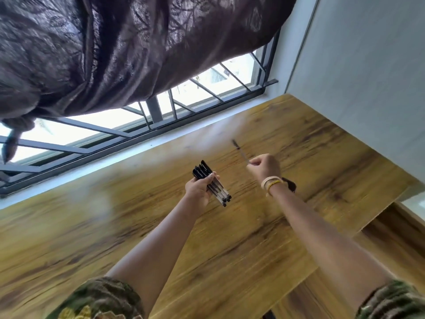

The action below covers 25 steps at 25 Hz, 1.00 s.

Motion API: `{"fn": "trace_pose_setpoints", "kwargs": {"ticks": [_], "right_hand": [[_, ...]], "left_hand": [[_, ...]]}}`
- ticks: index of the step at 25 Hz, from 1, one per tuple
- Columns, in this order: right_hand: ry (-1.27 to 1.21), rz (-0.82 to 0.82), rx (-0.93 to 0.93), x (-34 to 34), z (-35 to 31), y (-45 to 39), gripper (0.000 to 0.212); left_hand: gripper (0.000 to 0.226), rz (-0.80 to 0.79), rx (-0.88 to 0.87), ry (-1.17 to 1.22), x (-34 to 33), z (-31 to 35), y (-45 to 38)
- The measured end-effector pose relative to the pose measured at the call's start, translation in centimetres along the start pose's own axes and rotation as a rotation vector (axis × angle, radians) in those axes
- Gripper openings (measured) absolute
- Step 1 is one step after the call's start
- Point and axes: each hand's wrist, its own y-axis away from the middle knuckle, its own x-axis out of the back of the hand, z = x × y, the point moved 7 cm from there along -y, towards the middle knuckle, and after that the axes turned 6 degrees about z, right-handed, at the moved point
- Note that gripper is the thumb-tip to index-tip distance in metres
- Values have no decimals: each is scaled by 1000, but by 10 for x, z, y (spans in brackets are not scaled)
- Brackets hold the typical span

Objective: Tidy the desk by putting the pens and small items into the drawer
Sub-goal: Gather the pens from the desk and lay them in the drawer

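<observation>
My left hand (199, 191) is closed around a bundle of several clear pens with black caps (210, 181), held above the wooden desk (138, 226). To its right, my right hand (264, 168) pinches a single thin pen (239, 150) by one end; the pen is blurred and points up and away from me over the desk. A dark small item (290, 184) lies on the desk just behind my right wrist, mostly hidden by it. No drawer shows in this view.
The desk stands against a barred window (161, 116) with a dark patterned curtain (115, 54) hanging over it. A white wall (368, 77) borders the desk's right side. A lower wooden surface (379, 249) lies beyond the desk's near right edge.
</observation>
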Motion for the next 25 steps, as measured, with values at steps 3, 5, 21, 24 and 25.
{"fn": "trace_pose_setpoints", "kwargs": {"ticks": [3,5,21,24,25], "right_hand": [[-16,-120,183,-31,-38,52,14],[-5,-139,234,-41,-47,76,12],[-152,-295,309,-49,-44,170,11],[-157,-387,299,-54,-40,188,14],[-154,-432,272,-57,-39,194,16]], "left_hand": [[37,7,32,42,12,-2,10],[37,27,49,82,23,-1,15],[22,4,11,161,84,-12,82],[27,-8,-9,132,98,-17,97],[27,-12,-19,127,104,-19,102]]}}
